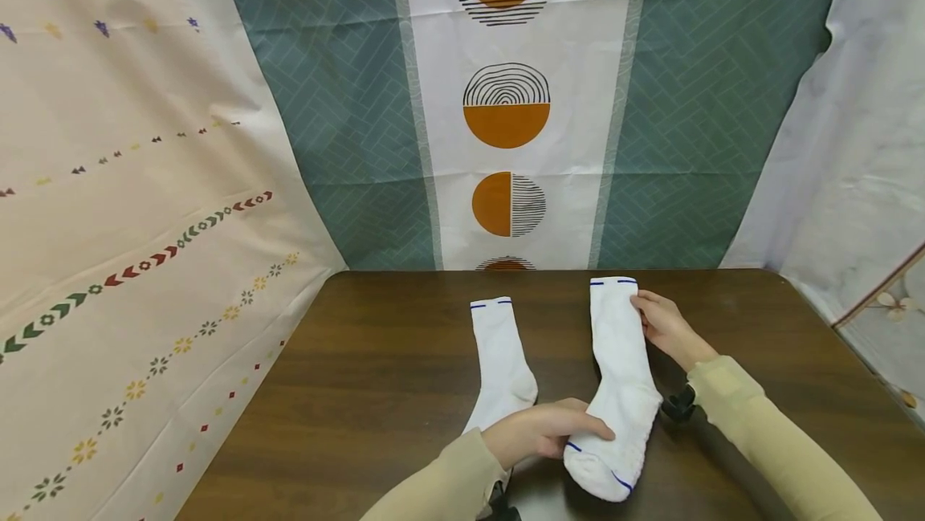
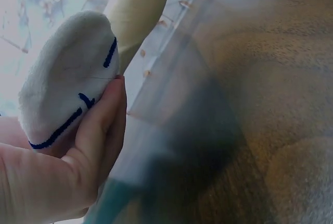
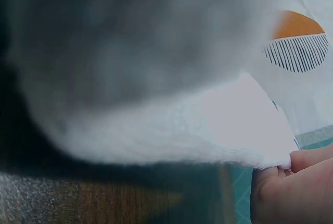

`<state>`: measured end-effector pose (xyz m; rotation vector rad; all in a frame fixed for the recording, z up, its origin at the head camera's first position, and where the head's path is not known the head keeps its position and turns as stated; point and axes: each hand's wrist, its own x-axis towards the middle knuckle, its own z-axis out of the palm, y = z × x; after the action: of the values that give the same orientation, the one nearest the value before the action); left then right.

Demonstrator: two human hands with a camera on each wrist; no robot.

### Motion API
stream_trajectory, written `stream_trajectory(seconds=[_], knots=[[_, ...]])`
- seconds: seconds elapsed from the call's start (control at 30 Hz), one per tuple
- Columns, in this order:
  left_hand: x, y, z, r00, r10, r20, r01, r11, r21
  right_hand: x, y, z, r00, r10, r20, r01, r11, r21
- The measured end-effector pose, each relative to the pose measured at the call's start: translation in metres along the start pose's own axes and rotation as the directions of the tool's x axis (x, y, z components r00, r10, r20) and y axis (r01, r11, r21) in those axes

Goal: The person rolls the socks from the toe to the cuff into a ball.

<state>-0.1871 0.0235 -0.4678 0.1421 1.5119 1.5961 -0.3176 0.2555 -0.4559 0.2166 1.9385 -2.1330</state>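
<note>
Both hands hold one white sock point(image 1: 620, 376) with blue lines at its cuff and toe, lifted over the dark wooden table. My left hand point(image 1: 542, 431) grips it near the toe, thumb on top; in the left wrist view the left hand point(image 2: 78, 156) is curled about the toe end point(image 2: 73, 73). At the cuff's right edge, my right hand point(image 1: 666, 328) pinches the fabric. The right wrist view has the right hand point(image 3: 296, 187) pinching the sock's edge, with blurred white cloth filling much of it. A second white sock point(image 1: 502, 360) lies to the left, its foot partly hidden behind my left hand.
The brown table point(image 1: 361, 392) spreads out beneath the socks. A green and white cloth point(image 1: 347, 103) with orange circles hangs behind its far edge. Patterned pale cloth point(image 1: 144, 208) hangs at the left, and whitish cloth point(image 1: 853, 184) at the right.
</note>
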Motion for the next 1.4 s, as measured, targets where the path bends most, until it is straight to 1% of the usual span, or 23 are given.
stream_trajectory(seconds=[0.13, 0.27, 0.4, 0.57, 0.63, 0.9, 1.0, 1.07, 1.17, 1.4], knots=[[-0.002, 0.001, 0.000, 1.000, 0.020, -0.002, -0.020, 1.000, -0.001, 0.002, 0.000, 0.001, 1.000, 0.002, -0.012, -0.002, 1.000, -0.009], [-0.005, 0.000, 0.000, 1.000, 0.022, -0.011, -0.022, 1.000, 0.013, 0.003, 0.000, 0.001, 1.000, 0.007, -0.015, -0.007, 1.000, -0.008], [-0.008, -0.001, -0.001, 0.999, 0.037, -0.016, -0.036, 0.998, 0.041, 0.004, -0.001, 0.003, 1.000, 0.010, -0.020, -0.009, 1.000, 0.017], [-0.010, -0.003, -0.002, 0.998, 0.054, -0.029, -0.053, 0.998, 0.046, 0.005, -0.002, 0.006, 0.999, 0.004, -0.033, -0.003, 0.999, 0.038], [-0.011, -0.004, -0.002, 0.997, 0.058, -0.042, -0.056, 0.997, 0.052, 0.005, -0.002, 0.008, 0.999, 0.003, -0.034, -0.002, 0.999, 0.038], [-0.020, -0.003, -0.002, 0.992, 0.073, -0.106, -0.060, 0.991, 0.122, 0.004, -0.004, 0.012, 0.999, 0.002, -0.040, 0.000, 0.999, 0.050], [-0.022, -0.003, -0.003, 0.991, 0.073, -0.116, -0.058, 0.990, 0.129, 0.005, -0.004, 0.014, 0.999, 0.002, -0.040, 0.001, 0.997, 0.077], [-0.022, -0.003, -0.004, 0.990, 0.075, -0.119, -0.059, 0.989, 0.132, 0.005, -0.004, 0.015, 0.999, 0.006, -0.040, -0.001, 0.994, 0.107], [-0.023, -0.005, -0.006, 0.991, 0.071, -0.116, -0.056, 0.990, 0.126, 0.006, -0.003, 0.017, 0.999, 0.011, -0.044, -0.005, 0.992, 0.124], [-0.024, -0.006, -0.011, 0.993, 0.062, -0.099, -0.051, 0.992, 0.116, 0.008, -0.001, 0.022, 0.999, 0.007, -0.040, -0.002, 0.992, 0.126]])
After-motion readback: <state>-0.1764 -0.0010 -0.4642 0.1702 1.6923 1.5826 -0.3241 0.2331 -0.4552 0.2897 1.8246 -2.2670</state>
